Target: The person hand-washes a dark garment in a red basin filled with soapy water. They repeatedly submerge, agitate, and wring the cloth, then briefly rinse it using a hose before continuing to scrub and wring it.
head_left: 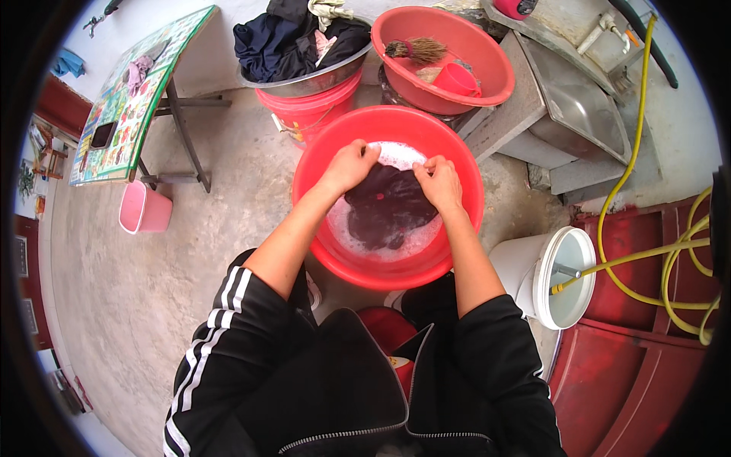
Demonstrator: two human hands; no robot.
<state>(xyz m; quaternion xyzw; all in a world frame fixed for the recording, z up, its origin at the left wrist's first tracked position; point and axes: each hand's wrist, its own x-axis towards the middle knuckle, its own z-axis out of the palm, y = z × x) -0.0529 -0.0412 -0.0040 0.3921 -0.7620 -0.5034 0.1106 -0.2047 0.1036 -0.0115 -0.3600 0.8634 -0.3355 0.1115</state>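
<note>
A dark wet garment (392,202) lies partly in soapy water inside a large red basin (320,244) in front of me. My left hand (352,165) grips its upper left edge, with thumb and fingers closed on the cloth. At the upper right edge my right hand (439,183) pinches the same garment. White suds (400,154) show between the hands and along the basin's near side. Small reddish spots mark the dark fabric. How much of it lies under the water is hidden.
Beyond the basin, a metal bowl of dark clothes (293,46) sits on a red bucket (312,107). A second red basin (487,53) holds a brush (417,50) and a scoop (457,79). To the right stand a white water bucket (537,266) with a yellow hose (609,263) and a sink (582,107).
</note>
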